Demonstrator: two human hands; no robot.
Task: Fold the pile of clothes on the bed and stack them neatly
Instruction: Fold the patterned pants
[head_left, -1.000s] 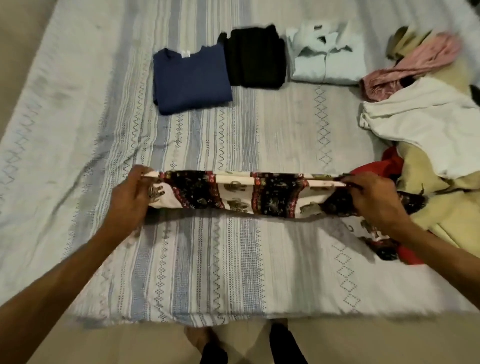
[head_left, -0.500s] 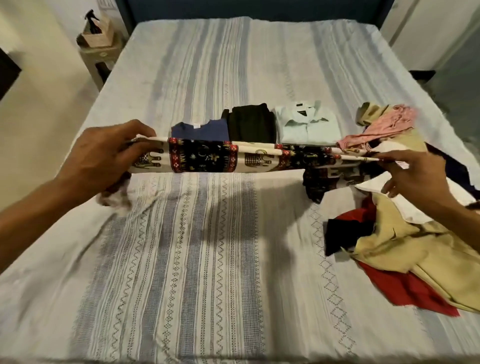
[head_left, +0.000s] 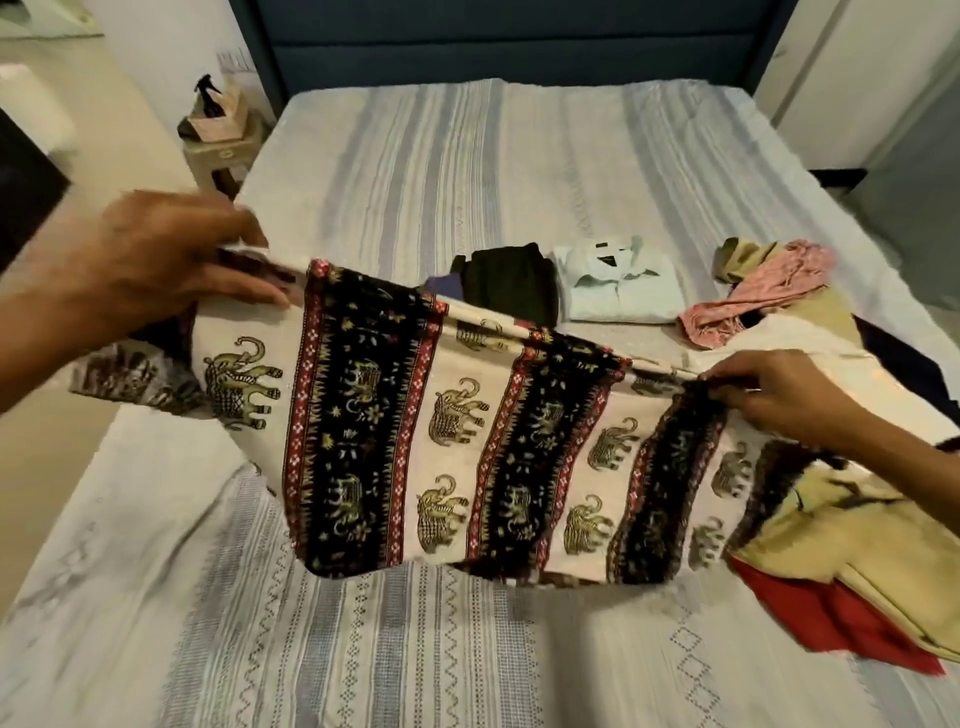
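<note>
Above the striped bed cover, an elephant-print cloth hangs spread in the air between both hands, its lower edge just clear of the cover. The left hand grips the cloth's upper left corner with fingers curled over the top edge; this hand is motion-blurred. The right hand pinches the upper right corner between thumb and fingers. The top edge slopes down from the left hand to the right. Beyond the cloth, toward the dark headboard, three folded garments lie side by side on the cover: a navy item, almost wholly hidden behind the cloth's top edge, a black item, partly hidden, and a pale folded shirt in full view. Right of the cloth lies the unfolded pile: a pink garment, a white garment, a tan garment and a red garment; the cloth's right end and the right forearm cover part of this pile. Left of the bed, near the headboard, a small stand carries a box.
</note>
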